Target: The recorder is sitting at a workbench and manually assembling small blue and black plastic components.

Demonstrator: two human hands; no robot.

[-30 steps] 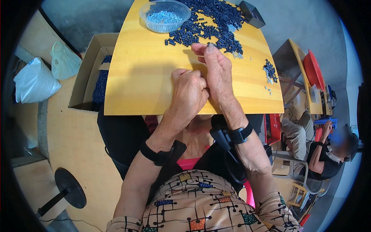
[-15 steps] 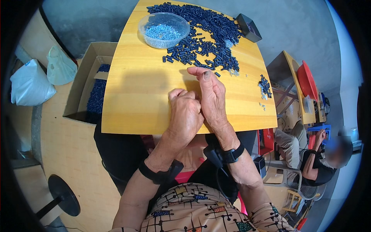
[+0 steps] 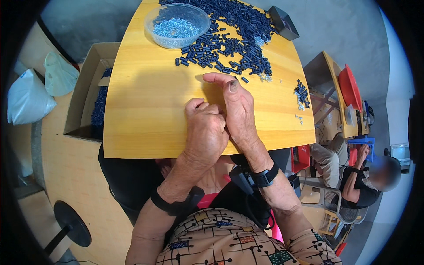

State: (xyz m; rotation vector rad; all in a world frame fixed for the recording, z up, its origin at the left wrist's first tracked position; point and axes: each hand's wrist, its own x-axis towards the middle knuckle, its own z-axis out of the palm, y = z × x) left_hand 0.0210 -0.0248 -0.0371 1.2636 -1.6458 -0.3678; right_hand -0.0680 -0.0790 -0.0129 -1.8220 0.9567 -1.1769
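Note:
My left hand (image 3: 206, 128) is curled into a fist over the front part of the yellow table (image 3: 145, 137). Pressed against its side is my right hand (image 3: 238, 104), with bent fingers, the thumb laid along a forefinger that points left. Whatever either hand holds is hidden inside the fingers. Beyond them spreads a pile of small dark blue cylindrical pieces (image 3: 229, 51), its loose near edge close to my right fingertips. A clear round plastic tub (image 3: 154, 37), holding many tiny shiny bluish-silver pieces (image 3: 176, 27), stands at the far left of the table.
A black open box (image 3: 285, 24) stands at the far right corner. Near the right edge lies a small heap of dark and clear pieces (image 3: 301, 95). A cardboard box (image 3: 86, 84) adjoins the table's left side. Another person (image 3: 353, 185) sits at the right, by a red basin (image 3: 349, 88).
The view has shifted slightly, so the tub and pile appear higher and farther left. My two hands stay pressed together in nearly the same pose.

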